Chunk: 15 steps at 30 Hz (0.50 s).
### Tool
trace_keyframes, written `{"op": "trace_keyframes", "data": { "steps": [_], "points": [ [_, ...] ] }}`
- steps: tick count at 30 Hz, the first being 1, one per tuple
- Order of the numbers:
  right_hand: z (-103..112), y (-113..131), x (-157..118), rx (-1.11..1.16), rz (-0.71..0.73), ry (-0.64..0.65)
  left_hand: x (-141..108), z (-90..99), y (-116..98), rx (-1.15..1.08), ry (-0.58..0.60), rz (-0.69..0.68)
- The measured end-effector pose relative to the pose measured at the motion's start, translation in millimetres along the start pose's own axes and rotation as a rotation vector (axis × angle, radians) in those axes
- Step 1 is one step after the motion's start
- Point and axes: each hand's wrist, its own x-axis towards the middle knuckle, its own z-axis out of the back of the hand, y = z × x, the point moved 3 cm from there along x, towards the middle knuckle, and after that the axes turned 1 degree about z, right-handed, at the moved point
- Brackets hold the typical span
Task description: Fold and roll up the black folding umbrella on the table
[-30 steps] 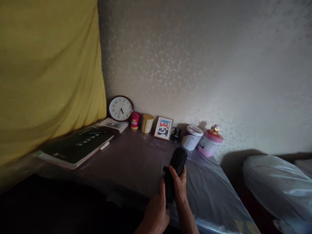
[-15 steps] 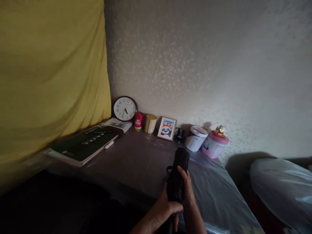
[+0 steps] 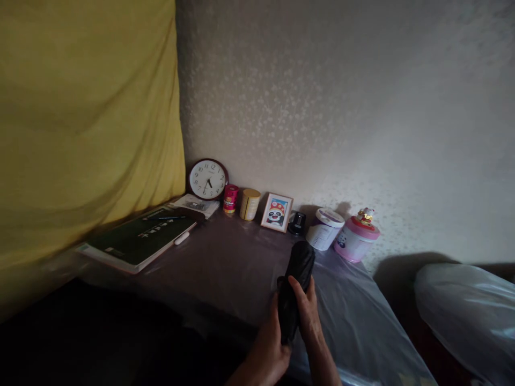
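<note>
A black folded umbrella (image 3: 296, 273) is held up over the front part of the table, its top leaning a little to the right. My left hand (image 3: 270, 343) grips its lower left side, thumb lying along the edge and the other fingers hidden behind. Around the right side is my right hand (image 3: 309, 310), with its thumb across the front of the black fabric. A small dark loop (image 3: 280, 281) sticks out on the umbrella's left. The umbrella's lower end is partly covered by my hands.
Along the wall stand a round clock (image 3: 208, 179), a red can (image 3: 230, 199), a yellow-lidded can (image 3: 250, 205), a panda picture frame (image 3: 277, 213), a small black object (image 3: 296, 223), a white tub (image 3: 325, 229) and a pink tub (image 3: 355, 240). A green book (image 3: 140, 238) lies left.
My left thumb has moved from across the umbrella's lower front to its left side. My right thumb now lies farther over the front. The view has shifted very slightly.
</note>
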Motion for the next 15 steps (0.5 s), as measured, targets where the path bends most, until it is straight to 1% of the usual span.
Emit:
{"op": "trace_keyframes", "data": {
  "steps": [1, 2, 4, 6, 8, 9, 10, 11, 13, 15],
  "points": [
    [0, -1, 0, -0.018, 0.003, -0.011, 0, 0.7, 3, 0.079, -0.027, -0.054],
    [-1, -3, 1, -0.033, 0.0, -0.022, 0, 1.0, 7, 0.131, -0.031, -0.073],
    [-1, -7, 3, -0.051, -0.01, -0.045, 0, 1.9, 10, 0.184, -0.017, -0.055],
    [-1, -10, 4, -0.036, -0.028, -0.053, 0, 3.8, 4, 0.162, -0.013, -0.076],
    [0, -12, 5, 0.033, -0.065, -0.033, 0, 5.9, -8, 0.035, 0.003, -0.069],
    [0, -13, 5, 0.084, -0.097, -0.013, 0, 6.2, -13, -0.065, 0.045, -0.001],
    [1, -14, 4, 0.138, -0.133, 0.013, 0, 5.0, -16, -0.192, 0.123, 0.134],
    [1, -14, 4, 0.187, -0.162, 0.042, -1, 3.1, -19, -0.308, 0.222, 0.224],
    [2, -14, 2, 0.244, -0.189, 0.086, -2, 2.3, -26, -0.43, 0.311, 0.306],
    [2, -14, 3, 0.245, -0.179, 0.12, -3, 3.0, -28, -0.429, 0.327, 0.301]
  ]
}}
